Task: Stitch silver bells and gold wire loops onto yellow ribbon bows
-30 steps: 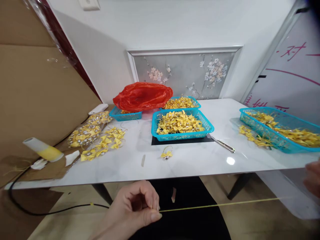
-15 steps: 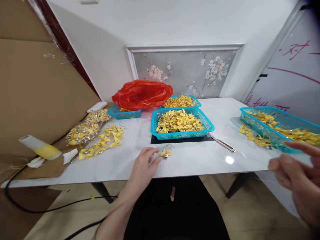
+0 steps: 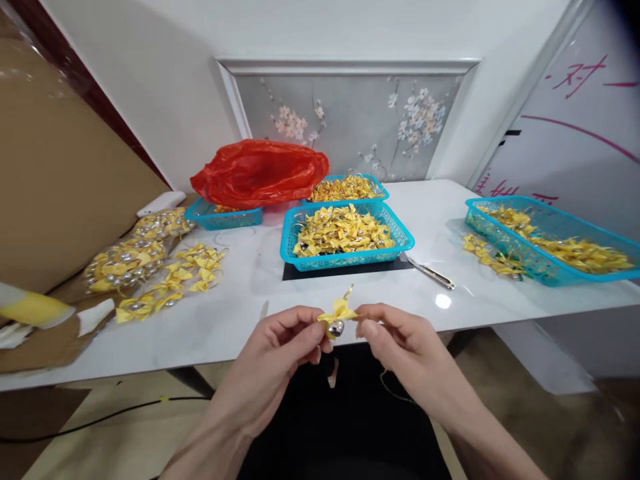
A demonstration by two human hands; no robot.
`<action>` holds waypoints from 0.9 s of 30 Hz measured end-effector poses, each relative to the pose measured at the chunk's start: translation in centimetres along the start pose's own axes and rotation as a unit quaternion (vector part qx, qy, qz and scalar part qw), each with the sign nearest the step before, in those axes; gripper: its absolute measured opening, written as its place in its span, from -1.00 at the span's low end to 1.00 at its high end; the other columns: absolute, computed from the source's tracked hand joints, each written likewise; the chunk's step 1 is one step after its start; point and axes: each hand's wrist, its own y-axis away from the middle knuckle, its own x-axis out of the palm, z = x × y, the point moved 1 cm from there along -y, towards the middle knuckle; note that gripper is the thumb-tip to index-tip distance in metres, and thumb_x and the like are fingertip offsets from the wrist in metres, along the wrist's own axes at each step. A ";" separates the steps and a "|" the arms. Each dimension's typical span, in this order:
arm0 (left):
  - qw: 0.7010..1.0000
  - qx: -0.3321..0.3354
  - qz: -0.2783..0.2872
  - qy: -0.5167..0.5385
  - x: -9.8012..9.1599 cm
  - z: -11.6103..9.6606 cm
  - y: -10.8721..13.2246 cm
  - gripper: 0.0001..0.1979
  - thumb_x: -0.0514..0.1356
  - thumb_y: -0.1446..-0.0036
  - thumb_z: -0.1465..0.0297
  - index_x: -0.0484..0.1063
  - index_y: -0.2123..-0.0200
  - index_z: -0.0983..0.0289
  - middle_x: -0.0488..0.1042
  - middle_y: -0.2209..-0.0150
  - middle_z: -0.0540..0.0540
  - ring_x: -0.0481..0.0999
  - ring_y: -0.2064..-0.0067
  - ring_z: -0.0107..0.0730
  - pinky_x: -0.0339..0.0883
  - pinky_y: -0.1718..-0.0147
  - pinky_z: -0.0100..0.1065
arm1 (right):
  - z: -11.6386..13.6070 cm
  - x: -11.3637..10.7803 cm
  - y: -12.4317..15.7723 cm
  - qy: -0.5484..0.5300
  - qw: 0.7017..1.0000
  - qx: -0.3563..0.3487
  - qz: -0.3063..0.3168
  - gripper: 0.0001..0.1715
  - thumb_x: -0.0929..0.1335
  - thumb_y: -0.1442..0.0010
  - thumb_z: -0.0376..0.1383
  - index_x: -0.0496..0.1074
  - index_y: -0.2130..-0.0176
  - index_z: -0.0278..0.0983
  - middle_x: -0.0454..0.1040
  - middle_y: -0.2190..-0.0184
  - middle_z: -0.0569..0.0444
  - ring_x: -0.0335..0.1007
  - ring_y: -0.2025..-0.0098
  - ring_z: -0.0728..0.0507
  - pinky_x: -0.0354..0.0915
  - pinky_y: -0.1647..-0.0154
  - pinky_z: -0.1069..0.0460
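Observation:
Close to the table's front edge, a yellow ribbon bow (image 3: 340,309) with a shiny silver bell (image 3: 336,327) is held up between both hands. My left hand (image 3: 280,350) pinches its left side with thumb and fingers. On the other side, my right hand (image 3: 407,347) is closed at the tip of the bow's right loop. A thin pale string (image 3: 395,392) hangs below my right hand; its upper end is hidden. Directly beyond the hands, a blue basket (image 3: 350,261) is heaped with similar yellow bows (image 3: 345,230).
A utility knife (image 3: 431,273) lies right of the middle basket. Another blue basket (image 3: 550,270) stands at the right. Loose bows (image 3: 200,267) and bagged ones (image 3: 127,260) lie left. A red plastic bag (image 3: 260,173) rests over a back basket on the white table (image 3: 240,320).
My right hand has come in from the far right to the bow. My left hand has lifted the bow off the table. The view has shifted slightly.

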 end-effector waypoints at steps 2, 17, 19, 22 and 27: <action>0.998 -0.029 -0.004 0.063 0.7 -0.2 0.9 -0.83 0.38 -0.04 0.25 0.61 0.38 0.24 0.48 0.46 0.03 0.34 0.45 -0.46 0.26 0.46 -0.45 | 0.1 1.0 0.1 -0.069 0.997 0.029 0.026 -0.73 0.36 -0.27 -0.12 0.45 0.24 -0.30 0.30 0.50 0.16 0.06 0.52 0.04 0.05 0.54 0.14; 0.965 -0.110 0.067 0.228 1.8 0.0 2.2 -0.82 0.30 -0.18 0.41 0.47 0.48 0.30 0.43 0.39 0.03 0.34 0.32 -0.44 0.32 0.30 -0.45 | -0.8 1.4 1.7 0.084 0.989 -0.117 -0.011 -0.81 0.33 -0.30 -0.34 0.44 0.38 -0.29 0.34 0.48 0.16 0.14 0.48 0.04 0.05 0.49 0.11; 0.967 -0.102 0.068 0.222 1.9 0.2 2.4 -0.81 0.27 -0.21 0.40 0.46 0.46 0.30 0.44 0.37 0.04 0.35 0.29 -0.42 0.33 0.24 -0.42 | -0.9 1.5 1.9 0.048 0.995 -0.088 0.000 -0.77 0.33 -0.31 -0.30 0.43 0.40 -0.29 0.32 0.50 0.17 0.13 0.49 0.04 0.05 0.50 0.12; 0.980 -0.063 0.064 0.179 1.9 0.3 2.6 -0.82 0.25 -0.24 0.34 0.45 0.41 0.27 0.43 0.35 0.02 0.35 0.25 -0.41 0.30 0.21 -0.43 | -0.9 1.5 2.1 -0.009 0.999 -0.014 0.034 -0.76 0.37 -0.27 -0.23 0.44 0.41 -0.30 0.29 0.53 0.19 0.11 0.50 0.04 0.05 0.50 0.12; 0.996 -0.002 0.066 0.063 1.3 0.1 3.1 -0.80 0.23 -0.26 0.27 0.44 0.39 0.23 0.41 0.38 -0.04 0.32 0.32 -0.46 0.24 0.30 -0.48 | -1.5 0.1 2.2 -0.045 0.995 0.083 0.044 -0.72 0.43 -0.20 -0.13 0.45 0.35 -0.32 0.33 0.50 0.15 0.14 0.45 0.02 0.10 0.44 0.13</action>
